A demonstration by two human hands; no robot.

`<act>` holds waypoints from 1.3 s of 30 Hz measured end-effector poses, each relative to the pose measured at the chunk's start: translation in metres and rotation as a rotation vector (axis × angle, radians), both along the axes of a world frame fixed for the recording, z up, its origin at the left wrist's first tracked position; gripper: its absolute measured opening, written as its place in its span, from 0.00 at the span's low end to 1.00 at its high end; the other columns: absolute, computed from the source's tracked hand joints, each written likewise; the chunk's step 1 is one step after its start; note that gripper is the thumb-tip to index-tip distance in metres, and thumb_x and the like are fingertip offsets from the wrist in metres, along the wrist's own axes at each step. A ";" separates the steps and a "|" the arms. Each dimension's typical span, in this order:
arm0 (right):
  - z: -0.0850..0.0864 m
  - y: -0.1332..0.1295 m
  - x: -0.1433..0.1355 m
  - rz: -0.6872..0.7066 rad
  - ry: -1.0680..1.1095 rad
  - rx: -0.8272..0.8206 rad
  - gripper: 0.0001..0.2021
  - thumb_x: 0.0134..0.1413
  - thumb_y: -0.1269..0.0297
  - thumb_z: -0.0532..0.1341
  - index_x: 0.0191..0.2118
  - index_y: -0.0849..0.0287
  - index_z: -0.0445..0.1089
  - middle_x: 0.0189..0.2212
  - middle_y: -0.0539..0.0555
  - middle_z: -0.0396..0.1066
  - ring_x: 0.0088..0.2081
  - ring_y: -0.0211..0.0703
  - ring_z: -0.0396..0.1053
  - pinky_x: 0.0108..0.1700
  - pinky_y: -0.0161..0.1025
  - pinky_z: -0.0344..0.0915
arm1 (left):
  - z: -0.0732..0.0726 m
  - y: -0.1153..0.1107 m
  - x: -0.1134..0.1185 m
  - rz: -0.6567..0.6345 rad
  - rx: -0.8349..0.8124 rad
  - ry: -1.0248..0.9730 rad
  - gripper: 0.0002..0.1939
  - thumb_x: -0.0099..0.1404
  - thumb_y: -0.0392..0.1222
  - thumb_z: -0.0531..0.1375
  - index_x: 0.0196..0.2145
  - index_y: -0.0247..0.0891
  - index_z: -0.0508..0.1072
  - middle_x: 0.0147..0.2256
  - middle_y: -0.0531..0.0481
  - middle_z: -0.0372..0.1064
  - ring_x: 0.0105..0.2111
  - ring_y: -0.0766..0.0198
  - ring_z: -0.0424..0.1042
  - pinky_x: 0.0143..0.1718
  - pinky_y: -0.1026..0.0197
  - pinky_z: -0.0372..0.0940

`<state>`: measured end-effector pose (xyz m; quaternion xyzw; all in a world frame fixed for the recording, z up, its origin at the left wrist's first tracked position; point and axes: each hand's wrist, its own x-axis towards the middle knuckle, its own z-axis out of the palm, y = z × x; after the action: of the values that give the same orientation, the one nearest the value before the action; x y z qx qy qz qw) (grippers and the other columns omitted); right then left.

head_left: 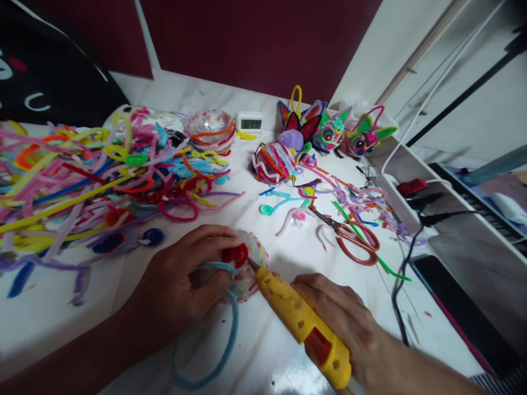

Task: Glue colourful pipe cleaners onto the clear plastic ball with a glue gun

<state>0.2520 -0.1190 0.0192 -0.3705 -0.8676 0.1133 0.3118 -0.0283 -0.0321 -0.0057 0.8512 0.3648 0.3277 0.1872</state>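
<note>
A yellow hot glue gun (pixel 290 307) with a red part lies in the grip of my right hand (pixel 343 315), its dark nozzle pointing up and left. The nozzle tip is at the edge of a red pipe-cleaner coil (pixel 235 254). That coil sits on a clear, speckled plastic dome (pixel 259 252) on the table. My left hand (pixel 177 280) is closed at the dome's left side, forefinger by the coil. A light blue pipe cleaner (pixel 235 323) runs from between its thumb and fingers and loops down toward me. The palm side is hidden.
Loose coloured pipe cleaners (pixel 82 192) heap up on the left. Orange-handled scissors (pixel 349 236) and a phone (pixel 461 312) lie to the right. Behind stand a wrapped ball (pixel 274 163), finished animal heads (pixel 329 134), a clear bowl (pixel 211 130) and a digital clock (pixel 249 122). Black cables (pixel 397 307) run along the right.
</note>
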 end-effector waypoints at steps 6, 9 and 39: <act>0.006 0.000 -0.003 0.007 -0.021 0.032 0.21 0.81 0.58 0.42 0.52 0.65 0.69 0.39 0.64 0.81 0.40 0.49 0.81 0.36 0.38 0.79 | -0.002 -0.001 0.001 0.036 -0.031 -0.039 0.17 0.70 0.37 0.57 0.53 0.50 0.77 0.55 0.54 0.75 0.53 0.65 0.77 0.57 0.67 0.71; 0.008 0.001 -0.004 0.027 -0.035 0.063 0.21 0.82 0.60 0.42 0.48 0.65 0.70 0.39 0.65 0.82 0.42 0.48 0.81 0.37 0.38 0.78 | -0.002 -0.003 0.003 0.049 -0.057 -0.054 0.17 0.69 0.38 0.58 0.52 0.50 0.77 0.55 0.54 0.75 0.53 0.64 0.77 0.57 0.65 0.71; -0.003 0.004 -0.002 -0.049 0.007 -0.092 0.10 0.67 0.69 0.55 0.51 0.59 0.67 0.41 0.60 0.77 0.42 0.48 0.78 0.36 0.40 0.78 | 0.001 -0.003 0.004 0.063 -0.067 -0.060 0.17 0.68 0.38 0.58 0.52 0.48 0.79 0.53 0.51 0.78 0.51 0.61 0.79 0.56 0.62 0.74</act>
<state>0.2495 -0.1152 0.0166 -0.4051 -0.8510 0.1466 0.3005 -0.0245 -0.0349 -0.0051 0.8224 0.3964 0.3463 0.2158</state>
